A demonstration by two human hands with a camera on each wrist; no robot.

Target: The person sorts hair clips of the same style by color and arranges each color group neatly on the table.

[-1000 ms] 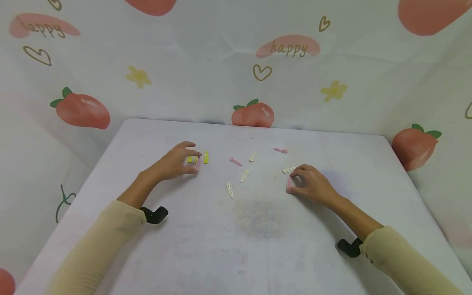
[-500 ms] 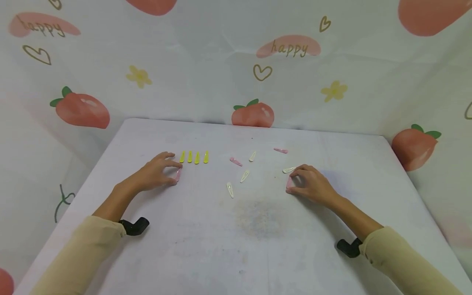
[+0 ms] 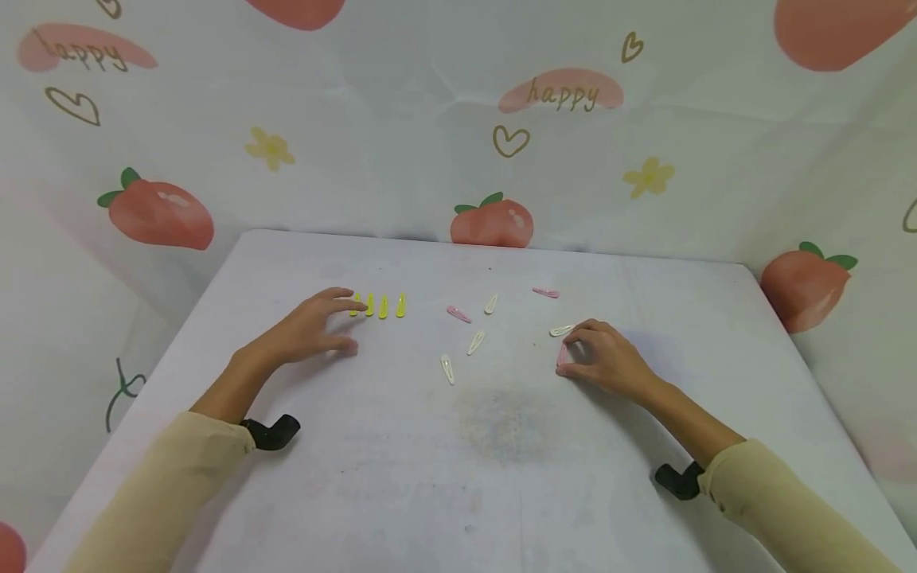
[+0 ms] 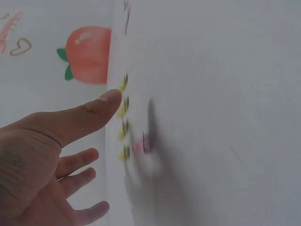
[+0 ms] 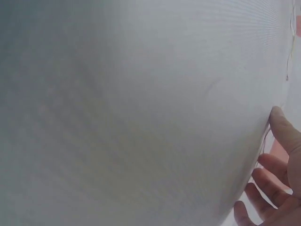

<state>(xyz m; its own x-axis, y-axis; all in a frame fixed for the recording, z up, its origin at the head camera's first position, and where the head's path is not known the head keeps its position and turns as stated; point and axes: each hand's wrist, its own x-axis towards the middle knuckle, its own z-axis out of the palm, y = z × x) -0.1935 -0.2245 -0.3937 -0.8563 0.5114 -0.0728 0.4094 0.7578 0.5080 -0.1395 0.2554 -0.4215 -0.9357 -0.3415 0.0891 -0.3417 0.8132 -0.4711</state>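
We see the left hand (image 3: pixel 304 328) spread, pinching nothing; a small pink clip (image 4: pixel 139 147) lies on the smudged white tabletop (image 3: pixel 401 477) at the near side of four slim, teardrop-shaped yellow clips (image 3: pixel 383 307). To the right, we see the right hand (image 3: pixel 609 358) pinching another pink clip (image 3: pixel 562 355) between thumb and fingertip, just nearer than a slender cream clip (image 3: pixel 560 330).

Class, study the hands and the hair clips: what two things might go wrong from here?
1. The left hand is open right beside the row of yellow clips, so a fingertip might knock one askew.
2. The right hand pinches a pink clip, with a white clip close by its fingers; lifting could nudge that one.
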